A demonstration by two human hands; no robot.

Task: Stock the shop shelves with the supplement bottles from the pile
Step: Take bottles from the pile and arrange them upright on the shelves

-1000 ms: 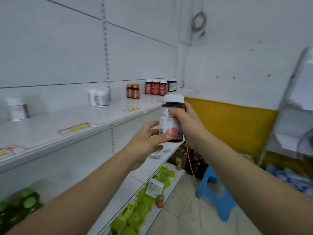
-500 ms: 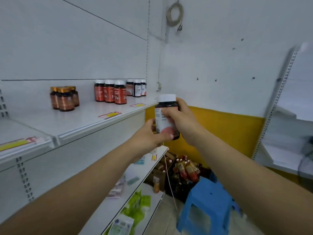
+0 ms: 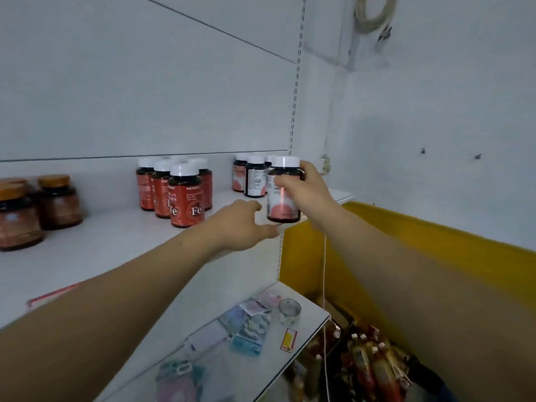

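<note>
Clamped around a dark glass supplement bottle with a white screw cap and a pink-and-white label (image 3: 283, 192), the right hand (image 3: 304, 194) has its grip closed: thumb across the label's front, fingers wrapped round the far side just under the cap. That bottle stands upright at the front right corner of the white upper shelf (image 3: 110, 242); whether its base touches the shelf surface or hangs just above it cannot be told.

At the bottle's 8 o'clock, the left hand (image 3: 240, 227) reaches in with fingers loosely spread and grips nothing, its fingertips near the bottle's base by the shelf edge.

At the held bottle's 10 o'clock stands a row of similar dark white-capped bottles (image 3: 253, 177), close behind it. At its 9 o'clock sits a cluster of red-labelled white-capped bottles marked "Fe" (image 3: 182, 195), glossy and cylindrical. Far off at 9 o'clock are squat brown jars with gold lids (image 3: 34, 207).

The lower white shelf (image 3: 304, 338) at 6 o'clock carries flat pastel packets (image 3: 246, 326) and a clear roll of tape (image 3: 288, 310). Below it at 5 o'clock lies a heap of reddish bottles with pale caps (image 3: 368, 361), beside a smooth yellow wall band (image 3: 435, 256).
</note>
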